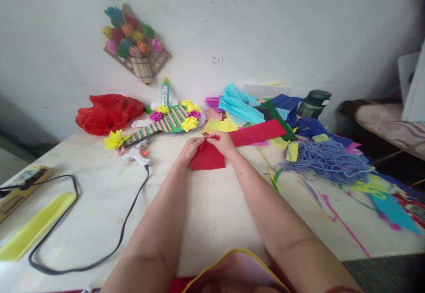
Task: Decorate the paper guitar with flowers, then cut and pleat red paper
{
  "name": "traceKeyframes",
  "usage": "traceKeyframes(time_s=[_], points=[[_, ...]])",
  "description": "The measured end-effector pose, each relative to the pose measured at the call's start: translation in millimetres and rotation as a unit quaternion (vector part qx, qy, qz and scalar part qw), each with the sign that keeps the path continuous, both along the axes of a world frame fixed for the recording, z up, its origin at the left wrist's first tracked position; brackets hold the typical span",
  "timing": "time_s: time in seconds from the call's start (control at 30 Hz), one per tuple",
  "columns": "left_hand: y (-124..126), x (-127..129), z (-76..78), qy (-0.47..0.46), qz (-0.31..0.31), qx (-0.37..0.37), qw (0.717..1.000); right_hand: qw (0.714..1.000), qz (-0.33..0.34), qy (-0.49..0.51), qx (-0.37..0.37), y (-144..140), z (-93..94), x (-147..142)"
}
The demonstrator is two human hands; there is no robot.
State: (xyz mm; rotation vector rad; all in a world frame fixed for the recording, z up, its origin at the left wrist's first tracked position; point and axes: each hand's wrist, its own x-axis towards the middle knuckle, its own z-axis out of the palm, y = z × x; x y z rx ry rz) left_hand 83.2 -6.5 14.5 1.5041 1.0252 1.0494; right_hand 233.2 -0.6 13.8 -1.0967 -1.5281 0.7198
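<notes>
My left hand (191,148) and my right hand (222,143) meet near the middle of the table, both closed with fingertips pinching the top of a piece of red crepe paper (208,159). Its flat lower part hangs below my fingers, and the pinched part is bunched and mostly hidden. Beyond my right hand a long red paper strip (260,132) stretches to the right; I cannot tell whether it joins the held piece. A guitar-shaped craft (172,120) with yellow and purple paper flowers lies behind my left hand. The white glue gun (137,153) rests to the left.
A black cord (123,226) loops across the left side towards a power strip (25,184), beside a folded yellow paper (36,226). Blue yarn (332,160), blue crepe paper (237,102) and a dark green jar (314,103) crowd the right. A red plastic bag (108,113) sits back left.
</notes>
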Motion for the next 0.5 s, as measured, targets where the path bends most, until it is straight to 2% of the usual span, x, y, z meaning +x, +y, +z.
traceKeyframes(time_s=[0.27, 0.5], points=[[0.9, 0.1, 1.3, 0.046, 0.006, 0.09, 0.995, 1.0, -0.021, 0.007, -0.007, -1.6, 1.2, -2.6], [-0.5, 1.8, 1.4, -0.001, 0.025, 0.075, 0.997, 0.998, -0.01, 0.042, -0.04, -3.1, 3.2, -3.7]])
